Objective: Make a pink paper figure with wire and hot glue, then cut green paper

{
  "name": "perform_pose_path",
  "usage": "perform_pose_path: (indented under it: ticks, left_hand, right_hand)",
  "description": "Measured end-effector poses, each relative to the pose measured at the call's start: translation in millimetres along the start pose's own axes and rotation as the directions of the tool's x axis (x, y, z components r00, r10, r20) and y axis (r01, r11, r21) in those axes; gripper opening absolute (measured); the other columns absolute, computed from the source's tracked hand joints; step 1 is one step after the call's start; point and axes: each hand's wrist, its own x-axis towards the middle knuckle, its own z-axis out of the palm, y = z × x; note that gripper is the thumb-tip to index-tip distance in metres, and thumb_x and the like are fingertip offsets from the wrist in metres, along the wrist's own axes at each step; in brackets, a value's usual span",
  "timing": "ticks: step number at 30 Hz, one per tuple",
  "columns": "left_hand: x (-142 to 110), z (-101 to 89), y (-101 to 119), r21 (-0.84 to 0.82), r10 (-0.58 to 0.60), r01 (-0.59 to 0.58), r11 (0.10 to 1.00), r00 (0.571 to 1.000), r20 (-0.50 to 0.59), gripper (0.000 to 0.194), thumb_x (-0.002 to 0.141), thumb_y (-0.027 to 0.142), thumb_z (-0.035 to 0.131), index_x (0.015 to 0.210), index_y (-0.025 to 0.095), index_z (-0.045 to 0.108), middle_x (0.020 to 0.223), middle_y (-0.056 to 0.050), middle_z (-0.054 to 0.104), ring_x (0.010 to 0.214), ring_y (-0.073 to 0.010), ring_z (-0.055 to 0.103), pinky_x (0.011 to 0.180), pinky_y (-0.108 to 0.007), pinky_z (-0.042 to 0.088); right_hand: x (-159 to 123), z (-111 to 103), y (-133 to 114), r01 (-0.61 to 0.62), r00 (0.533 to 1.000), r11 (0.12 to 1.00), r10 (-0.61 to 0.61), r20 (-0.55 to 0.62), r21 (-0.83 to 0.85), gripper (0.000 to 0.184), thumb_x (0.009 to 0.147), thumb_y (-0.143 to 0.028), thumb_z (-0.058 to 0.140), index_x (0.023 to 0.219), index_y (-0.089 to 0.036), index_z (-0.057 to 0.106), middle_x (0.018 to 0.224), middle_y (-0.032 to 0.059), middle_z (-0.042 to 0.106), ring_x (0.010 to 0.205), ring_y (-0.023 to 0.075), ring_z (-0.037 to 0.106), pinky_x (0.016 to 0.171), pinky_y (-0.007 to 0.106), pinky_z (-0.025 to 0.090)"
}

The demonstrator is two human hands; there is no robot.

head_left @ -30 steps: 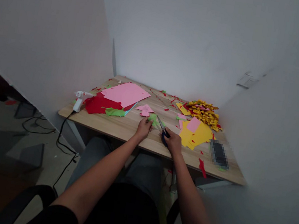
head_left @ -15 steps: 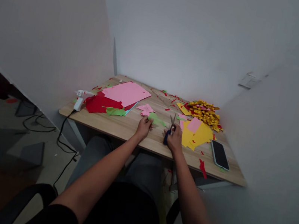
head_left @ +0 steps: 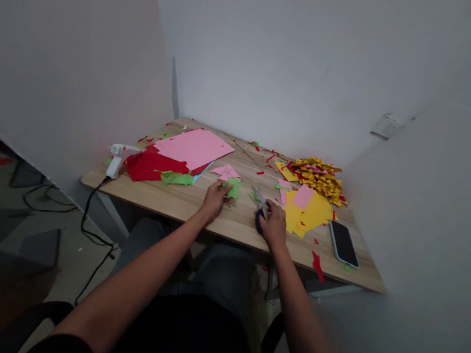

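Observation:
Between the fingertips of my left hand [head_left: 214, 202] is a small piece of green paper [head_left: 232, 187], held just above the wooden table [head_left: 178, 198]. My right hand [head_left: 273, 223] is closed round the dark blue handles of a pair of scissors [head_left: 259, 196], whose blades point up and to the left, toward the green piece. A scrap of pink paper [head_left: 226, 171] lies just beyond my left hand. Beside my right hand are yellow sheets [head_left: 320, 209] with a small pink piece [head_left: 302, 197] on top.
Red sheets [head_left: 152, 166] and a large pink sheet [head_left: 195, 147] lie left, near a white glue gun [head_left: 116, 161] with a black cord. At the right are a heap of folded yellow pieces [head_left: 322, 178] and a phone [head_left: 343, 243]. Partitions enclose the table.
The green paper has come up in my left hand. The scissors have swung from nearly upright to pointing left. The view has shifted slightly.

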Motion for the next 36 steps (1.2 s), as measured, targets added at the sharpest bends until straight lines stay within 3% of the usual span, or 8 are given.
perform_pose_path:
  ticks: [7, 11, 15, 19, 24, 28, 33, 36]
  left_hand:
    - [10, -17.1, 31, 0.065, -0.001, 0.003, 0.998, 1.0, -0.02, 0.025, 0.085, 0.029, 0.068, 0.104, 0.02, 0.054, 0.071, 0.006, 0.061, 0.042, -0.0067, 0.054, 0.039, -0.016, 0.042]
    - [27, -12.3, 44, 0.115, 0.005, -0.008, 0.993, 1.0, 0.025, 0.023, 0.079, 0.026, 0.072, 0.095, 0.018, 0.058, 0.073, 0.003, 0.063, 0.047, -0.0065, 0.055, 0.042, -0.016, 0.043]
    - [47, -13.7, 58, 0.117, -0.004, -0.006, 0.993, 0.997, 0.082, 0.027, 0.075, 0.038, 0.076, 0.079, 0.016, 0.061, 0.064, 0.003, 0.059, 0.053, -0.0083, 0.055, 0.05, -0.018, 0.045]
    - [65, -13.9, 72, 0.101, 0.013, -0.027, 0.995, 0.991, 0.134, 0.034, 0.071, 0.045, 0.079, 0.083, 0.015, 0.068, 0.078, -0.001, 0.067, 0.068, -0.0104, 0.06, 0.064, -0.021, 0.048]
    - [85, -10.3, 77, 0.165, -0.019, -0.019, 0.986, 0.973, 0.23, 0.033, 0.062, 0.04, 0.085, 0.072, 0.013, 0.071, 0.065, -0.002, 0.066, 0.058, -0.0119, 0.057, 0.055, -0.022, 0.042]
    - [112, -16.3, 70, 0.147, 0.075, -0.091, 0.985, 0.992, 0.105, 0.034, 0.061, 0.041, 0.085, 0.073, 0.013, 0.07, 0.063, 0.001, 0.063, 0.056, -0.0102, 0.054, 0.054, -0.022, 0.043]
    - [161, -31.5, 58, 0.047, 0.194, -0.19, 0.981, 0.975, -0.109, 0.041, 0.067, 0.051, 0.078, 0.084, 0.016, 0.066, 0.07, 0.002, 0.062, 0.058, -0.0099, 0.055, 0.061, -0.025, 0.05]
    - [181, -44.5, 54, 0.044, 0.249, -0.245, 0.968, 0.946, -0.206, 0.039, 0.066, 0.047, 0.081, 0.084, 0.017, 0.065, 0.076, 0.001, 0.064, 0.066, -0.0104, 0.059, 0.064, -0.023, 0.049]
  right_hand:
    - [10, -29, 0, 0.061, 0.974, 0.987, -0.027, 0.224, -0.147, 0.052, 0.083, -0.03, 0.062, 0.133, -0.015, 0.062, 0.1, 0.0136, 0.069, 0.09, 0.0268, 0.062, 0.083, 0.036, 0.046]
    - [28, -40, -9, 0.119, 0.951, 0.977, -0.061, 0.303, -0.179, 0.046, 0.078, -0.028, 0.066, 0.122, -0.018, 0.071, 0.088, 0.0121, 0.069, 0.082, 0.0269, 0.063, 0.076, 0.035, 0.046]
    - [48, -48, -18, 0.188, 0.953, 0.961, -0.128, 0.274, -0.205, 0.049, 0.082, -0.028, 0.062, 0.13, -0.016, 0.066, 0.098, 0.0148, 0.068, 0.093, 0.0306, 0.061, 0.086, 0.041, 0.046]
    - [67, -46, -28, 0.279, 0.942, 0.94, -0.229, 0.244, -0.194, 0.05, 0.085, -0.026, 0.059, 0.134, -0.016, 0.062, 0.108, 0.0146, 0.065, 0.104, 0.031, 0.058, 0.096, 0.043, 0.045]
    - [87, -29, -39, 0.37, 0.921, 0.92, -0.345, 0.183, -0.131, 0.052, 0.084, -0.025, 0.063, 0.135, -0.018, 0.062, 0.108, 0.013, 0.064, 0.105, 0.0304, 0.057, 0.096, 0.043, 0.047]
    - [109, -9, -36, 0.389, 0.92, 0.918, -0.382, 0.092, -0.076, 0.049, 0.083, -0.025, 0.063, 0.132, -0.019, 0.064, 0.108, 0.0137, 0.065, 0.106, 0.0323, 0.057, 0.096, 0.048, 0.047]
    - [143, 34, -32, 0.159, 0.978, 0.944, -0.111, -0.177, 0.289, 0.047, 0.082, -0.033, 0.069, 0.125, -0.016, 0.061, 0.103, 0.0121, 0.067, 0.093, 0.0281, 0.062, 0.087, 0.046, 0.053]
    - [153, 63, -36, 0.1, 0.974, 0.93, -0.019, -0.225, 0.353, 0.048, 0.083, -0.037, 0.068, 0.125, -0.016, 0.057, 0.107, 0.0132, 0.066, 0.092, 0.0261, 0.063, 0.084, 0.044, 0.055]
